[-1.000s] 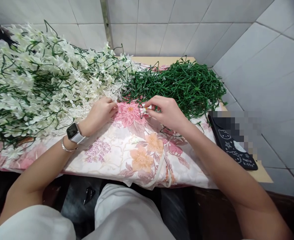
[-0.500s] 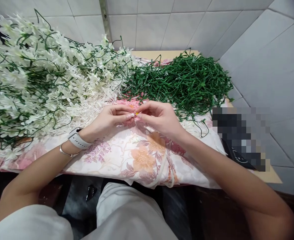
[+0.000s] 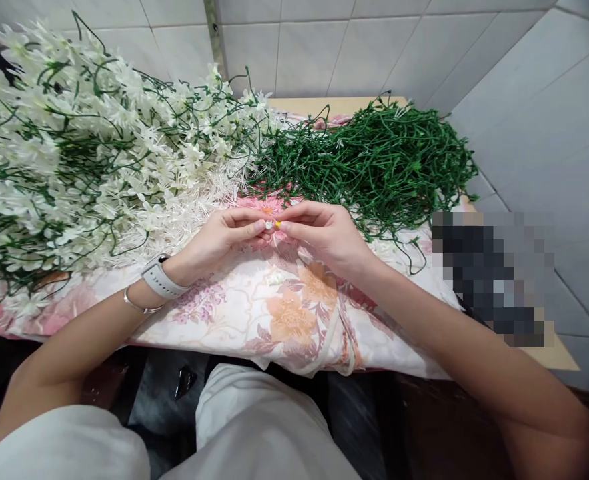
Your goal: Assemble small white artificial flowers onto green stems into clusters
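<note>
My left hand [image 3: 237, 230] is closed in a pinch, with a white watch and a bracelet on the wrist. At its thumb tip shows a small whitish spot [image 3: 269, 225]; whether that is a nail or a held piece I cannot tell. My right hand [image 3: 319, 230] pinches a tiny yellow piece [image 3: 278, 225] between thumb and forefinger. The fingertips of both hands almost meet above the floral cloth [image 3: 224, 327]. Just behind them lies a heap of green plastic stems [image 3: 374, 157]. White artificial flowers [image 3: 99, 147] are piled at the left.
Thin white strands [image 3: 209, 190] lie between the flower pile and my hands. A small pale scrap [image 3: 275, 277] rests on the cloth in front. At the right a blurred-out dark object [image 3: 489, 280] sits by the board's edge. Tiled walls [image 3: 314, 53] stand behind and to the right.
The fingertips have drawn slightly apart, so the yellow piece and the whitish spot show more clearly. The whole view has shifted a little.
</note>
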The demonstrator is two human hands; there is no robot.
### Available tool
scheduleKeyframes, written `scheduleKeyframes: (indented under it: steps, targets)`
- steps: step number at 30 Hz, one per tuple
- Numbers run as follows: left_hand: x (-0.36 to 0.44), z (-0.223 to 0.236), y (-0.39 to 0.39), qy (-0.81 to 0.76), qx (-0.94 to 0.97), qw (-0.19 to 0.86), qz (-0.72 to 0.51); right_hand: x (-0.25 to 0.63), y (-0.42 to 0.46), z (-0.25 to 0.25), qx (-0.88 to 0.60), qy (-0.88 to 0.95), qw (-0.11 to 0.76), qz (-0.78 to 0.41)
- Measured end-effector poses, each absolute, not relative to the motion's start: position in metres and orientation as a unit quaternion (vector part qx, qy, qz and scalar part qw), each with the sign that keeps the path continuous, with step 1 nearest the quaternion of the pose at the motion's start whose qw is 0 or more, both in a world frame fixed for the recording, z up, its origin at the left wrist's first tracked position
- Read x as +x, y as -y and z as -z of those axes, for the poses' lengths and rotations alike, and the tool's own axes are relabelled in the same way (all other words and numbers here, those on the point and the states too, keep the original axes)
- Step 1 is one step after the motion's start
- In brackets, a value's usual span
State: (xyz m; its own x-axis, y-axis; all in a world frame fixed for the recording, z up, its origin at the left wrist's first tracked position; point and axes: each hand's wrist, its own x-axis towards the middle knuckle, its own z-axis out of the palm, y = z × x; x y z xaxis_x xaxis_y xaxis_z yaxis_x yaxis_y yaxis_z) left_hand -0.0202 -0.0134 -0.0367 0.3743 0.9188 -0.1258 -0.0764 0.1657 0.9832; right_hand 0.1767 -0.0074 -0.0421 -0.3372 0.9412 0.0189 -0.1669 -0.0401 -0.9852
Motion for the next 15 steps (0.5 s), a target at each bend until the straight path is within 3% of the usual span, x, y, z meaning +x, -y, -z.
scheduleKeyframes:
  steps: [5,8,10,13,15]
  targets:
    - [-0.021,0.036,0.015,-0.424,0.530,0.626,-0.383,0.176,0.006,0.047,-0.361,0.513,0.441,-0.642]
    - [-0.021,0.032,0.014,-0.441,0.562,0.583,-0.388,0.177,0.005,0.048,-0.379,0.547,0.455,-0.592]
    - [-0.023,0.029,0.010,-0.448,0.632,0.500,-0.388,0.178,0.004,0.045,-0.402,0.618,0.475,-0.480]
    - [-0.029,0.024,0.004,-0.464,0.753,0.288,-0.367,0.183,0.003,0.038,-0.416,0.731,0.472,-0.264]
    - [-0.034,0.022,0.000,-0.481,0.784,0.177,-0.350,0.188,0.000,0.035,-0.418,0.756,0.469,-0.181]
